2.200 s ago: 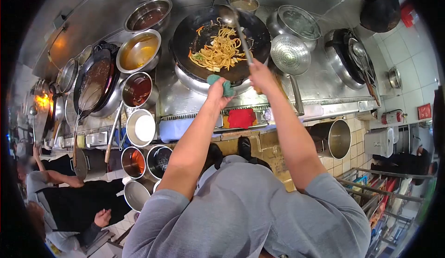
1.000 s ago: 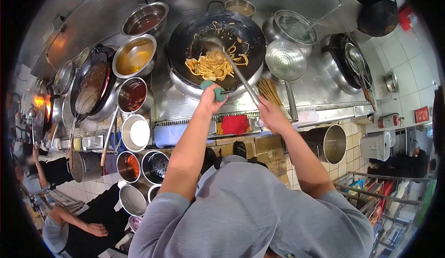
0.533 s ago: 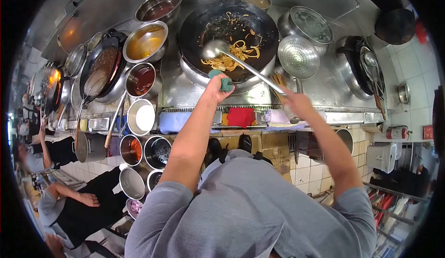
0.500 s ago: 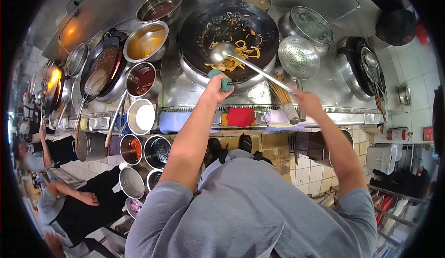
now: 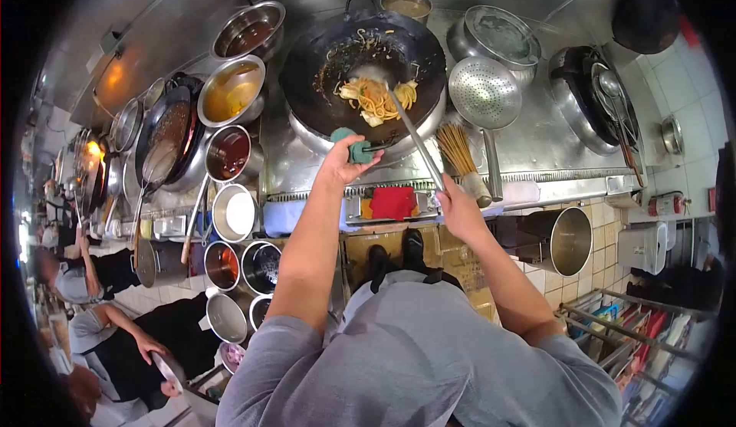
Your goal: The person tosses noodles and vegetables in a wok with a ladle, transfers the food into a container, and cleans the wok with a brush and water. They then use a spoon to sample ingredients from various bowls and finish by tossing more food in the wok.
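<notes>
My left hand (image 5: pixel 345 165) is closed around a green cloth (image 5: pixel 355 148) at the near handle of a large black wok (image 5: pixel 305 82). Thick noodles with pale vegetable pieces (image 5: pixel 374 103) lie in a heap near the wok's middle, and dark residue coats the wall behind them. My right hand (image 5: pixel 460 211) grips the end of a long metal ladle (image 5: pixel 415 137). The ladle's shaft slants up and left over the wok's near rim. Its head is a blur behind the noodles.
Right of the wok are a perforated skimmer (image 5: pixel 484 93), a bamboo brush (image 5: pixel 458 151) and a lidded pot (image 5: pixel 502 36). Metal bowls of sauce and oil (image 5: pixel 231 93) line the left. A red cloth (image 5: pixel 392 203) lies at the stove's front edge. Co-workers (image 5: pixel 130 343) stand at the left.
My right hand has moved left and nearer my body, and the ladle's head has gone farther back in the wok. The noodles are heaped differently. My left hand keeps hold of the cloth.
</notes>
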`<control>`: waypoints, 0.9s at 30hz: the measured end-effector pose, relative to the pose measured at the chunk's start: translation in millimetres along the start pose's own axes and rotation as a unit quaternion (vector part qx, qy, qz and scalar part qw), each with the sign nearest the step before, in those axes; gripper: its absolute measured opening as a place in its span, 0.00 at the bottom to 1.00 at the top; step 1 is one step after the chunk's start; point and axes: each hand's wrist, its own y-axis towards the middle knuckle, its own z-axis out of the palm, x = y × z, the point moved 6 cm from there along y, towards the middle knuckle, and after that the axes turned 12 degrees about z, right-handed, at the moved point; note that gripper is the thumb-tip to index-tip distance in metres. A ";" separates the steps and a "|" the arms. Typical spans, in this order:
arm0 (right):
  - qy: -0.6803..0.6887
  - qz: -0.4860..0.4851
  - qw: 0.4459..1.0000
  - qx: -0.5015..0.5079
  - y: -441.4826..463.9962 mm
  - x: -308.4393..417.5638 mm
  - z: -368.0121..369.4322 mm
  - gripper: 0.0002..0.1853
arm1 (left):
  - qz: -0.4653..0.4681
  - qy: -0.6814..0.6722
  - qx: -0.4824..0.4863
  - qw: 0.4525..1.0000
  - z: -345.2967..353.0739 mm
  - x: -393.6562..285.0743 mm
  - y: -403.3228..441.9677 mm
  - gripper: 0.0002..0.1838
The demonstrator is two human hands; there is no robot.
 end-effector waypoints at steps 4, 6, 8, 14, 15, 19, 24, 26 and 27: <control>0.012 -0.039 0.999 0.013 -42.4 6.1 -33.0 0.28 | -0.014 0.020 -0.034 0.999 -11.9 5.9 15.0 0.07; -0.068 0.014 0.993 0.090 -60.5 13.7 -53.6 0.31 | 0.000 0.012 -0.016 1.000 -17.3 11.0 20.7 0.06; -0.079 -0.064 0.990 0.095 -80.9 27.3 -99.2 0.32 | 0.004 -0.005 -0.001 1.000 -15.1 19.9 8.9 0.05; -0.184 0.013 0.962 0.199 -131.2 75.3 -211.7 0.31 | -0.035 -0.025 -0.039 0.998 20.4 39.4 -130.9 0.03; -0.133 -0.041 0.973 0.186 -123.5 71.4 -205.7 0.31 | -0.029 -0.027 -0.041 0.998 25.9 35.9 -134.3 0.04; -0.166 -0.051 0.979 0.110 -71.1 92.3 -149.2 0.27 | -0.001 -0.033 -0.049 0.998 33.1 21.6 -93.7 0.05; -0.115 -0.090 0.989 -0.010 -29.9 95.4 -101.1 0.25 | -0.023 0.007 -0.009 1.000 -39.4 81.9 -74.2 0.06; -0.097 -0.098 0.990 -0.019 -44.9 98.6 -111.8 0.24 | -0.075 0.074 -0.018 0.994 -56.7 100.2 -96.4 0.05; -0.080 -0.105 0.991 -0.028 -53.8 100.3 -120.4 0.24 | -0.075 0.072 -0.019 0.994 -50.7 98.1 -100.6 0.05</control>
